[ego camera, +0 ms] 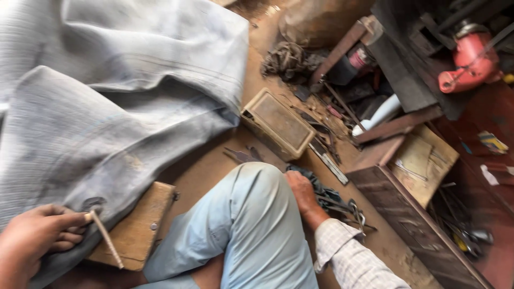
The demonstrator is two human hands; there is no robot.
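Note:
My left hand [32, 238] sits at the bottom left, fingers closed around a thin pale rod [107, 240] that slants down to the right. The hand presses on a large grey, ribbed sheet [107, 96] that covers the left half of the view and drapes over a wooden block [140, 225]. My right hand [301, 191] reaches down past my bent knee in light blue trousers [251, 214]. It rests on a dark cloth [321, 188] beside a pile of metal hand tools [350, 210]. Its fingertips are hidden behind the knee.
A shallow tan rectangular box [278, 123] lies on the brown floor beyond the knee. Scrap metal bars, a tangle of wire [286, 59] and a red metal device [471, 59] crowd the top right. A dark metal case [412, 225] and a wooden tray [423, 160] stand at right.

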